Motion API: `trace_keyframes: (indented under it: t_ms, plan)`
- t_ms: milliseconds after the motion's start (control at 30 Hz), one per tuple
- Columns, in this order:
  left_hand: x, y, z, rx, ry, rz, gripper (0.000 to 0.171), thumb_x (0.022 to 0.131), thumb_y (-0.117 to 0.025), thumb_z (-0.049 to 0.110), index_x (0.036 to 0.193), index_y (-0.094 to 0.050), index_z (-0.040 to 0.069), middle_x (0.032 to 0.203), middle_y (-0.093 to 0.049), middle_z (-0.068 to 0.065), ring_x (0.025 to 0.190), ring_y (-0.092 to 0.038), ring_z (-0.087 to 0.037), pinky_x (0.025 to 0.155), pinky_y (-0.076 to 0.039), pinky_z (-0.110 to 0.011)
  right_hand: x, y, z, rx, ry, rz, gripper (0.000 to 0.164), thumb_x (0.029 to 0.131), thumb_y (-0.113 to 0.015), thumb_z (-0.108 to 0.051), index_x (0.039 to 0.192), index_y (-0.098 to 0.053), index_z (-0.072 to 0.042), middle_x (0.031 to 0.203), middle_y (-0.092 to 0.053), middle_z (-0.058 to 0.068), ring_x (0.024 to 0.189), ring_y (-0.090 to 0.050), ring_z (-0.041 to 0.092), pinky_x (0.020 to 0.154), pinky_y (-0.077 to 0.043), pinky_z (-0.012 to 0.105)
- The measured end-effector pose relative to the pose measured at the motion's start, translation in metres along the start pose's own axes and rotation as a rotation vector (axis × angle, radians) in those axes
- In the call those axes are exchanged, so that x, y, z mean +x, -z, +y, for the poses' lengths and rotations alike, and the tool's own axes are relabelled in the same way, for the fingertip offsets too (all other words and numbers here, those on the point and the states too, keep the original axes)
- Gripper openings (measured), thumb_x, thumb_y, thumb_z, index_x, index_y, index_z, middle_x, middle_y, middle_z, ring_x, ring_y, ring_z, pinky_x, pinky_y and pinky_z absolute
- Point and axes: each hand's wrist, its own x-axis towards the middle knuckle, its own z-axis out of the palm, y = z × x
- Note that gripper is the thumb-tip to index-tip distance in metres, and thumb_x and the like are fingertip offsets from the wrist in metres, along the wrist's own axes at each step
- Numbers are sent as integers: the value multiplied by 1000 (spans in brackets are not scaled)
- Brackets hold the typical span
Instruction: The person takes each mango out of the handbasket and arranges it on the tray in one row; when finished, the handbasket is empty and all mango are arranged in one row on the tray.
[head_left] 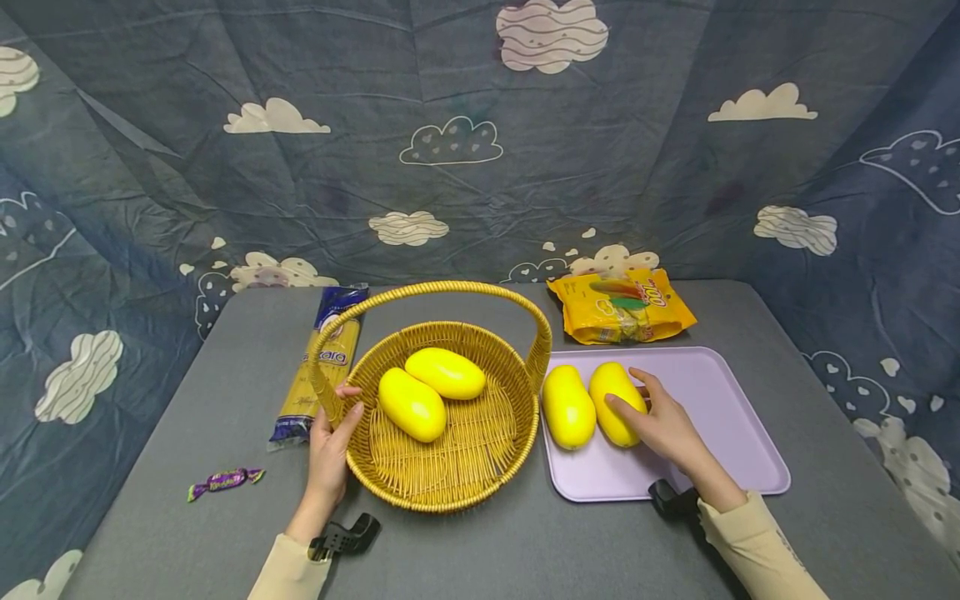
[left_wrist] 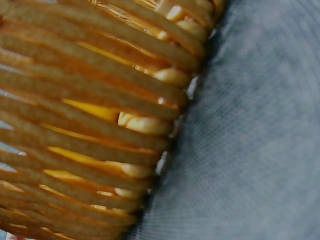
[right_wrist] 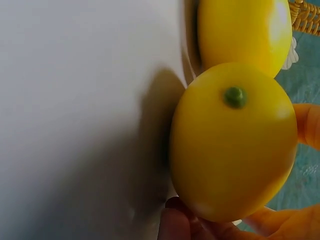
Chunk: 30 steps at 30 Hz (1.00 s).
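A golden wicker basket (head_left: 450, 479) with a tall arched handle stands mid-table, two yellow mangoes (head_left: 412, 406) lying inside. My left hand (head_left: 330, 454) grips its left side where the handle meets the rim; the left wrist view shows only the woven wall (left_wrist: 100, 125) up close. On the lilac tray (head_left: 720, 408) to the right, two more mangoes lie side by side. My right hand (head_left: 667, 425) holds the right-hand mango (head_left: 613, 400), thumb and fingers on opposite sides. In the right wrist view its green stem end faces the camera, with the other mango (right_wrist: 245, 35) just beyond.
Left of the basket lies a pasta packet (head_left: 300, 392), partly behind the handle. A purple wrapped candy (head_left: 225, 481) is at the front left. Behind the tray sits a yellow-orange bag (head_left: 622, 308). A cloud-patterned cloth (head_left: 480, 200) hangs along the back.
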Motion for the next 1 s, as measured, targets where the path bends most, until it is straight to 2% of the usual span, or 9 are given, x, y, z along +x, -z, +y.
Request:
trace_keyframes:
  t_ms: [400, 567, 800, 933, 1000]
  plan:
    - [0, -1, 1, 1, 1, 5, 26, 97, -52, 6, 119, -47, -7, 132, -45, -12, 133, -29, -22, 107, -24, -27, -3, 1, 2, -14, 20, -33, 90, 91, -52, -56, 148, -12, 2, 138, -30, 34, 119, -38, 48, 92, -38, 62]
    - [0, -1, 1, 9, 1, 7, 27, 97, -52, 6, 120, -47, -7, 133, -45, -13, 134, -28, -22, 109, -22, -29, -7, 2, 2, -37, 89, 4, 88, 91, -57, -50, 147, -16, 3, 135, -33, 33, 115, -40, 46, 89, -41, 60]
    - [1, -2, 1, 12, 1, 8, 29, 97, -51, 6, 121, -45, -10, 127, -48, -10, 131, -32, -20, 106, -25, -26, -18, 2, 2, -69, 218, 151, 76, 91, -62, -41, 144, -28, 3, 132, -37, 31, 118, -38, 46, 94, -33, 64]
    - [1, -2, 1, 4, -7, 11, 28, 97, -52, 6, 120, -46, -8, 126, -49, -10, 131, -32, -20, 106, -25, -26, -25, 1, -2, -56, 331, 287, 57, 90, -66, -30, 134, -46, 0, 128, -46, 26, 117, -40, 43, 92, -32, 62]
    - [1, -1, 1, 1, -12, 10, 26, 97, -52, 7, 119, -48, -7, 127, -49, -10, 132, -31, -21, 107, -24, -27, -27, -1, -6, -35, 416, 358, 46, 87, -70, -21, 126, -55, -1, 122, -53, 22, 114, -44, 41, 91, -33, 59]
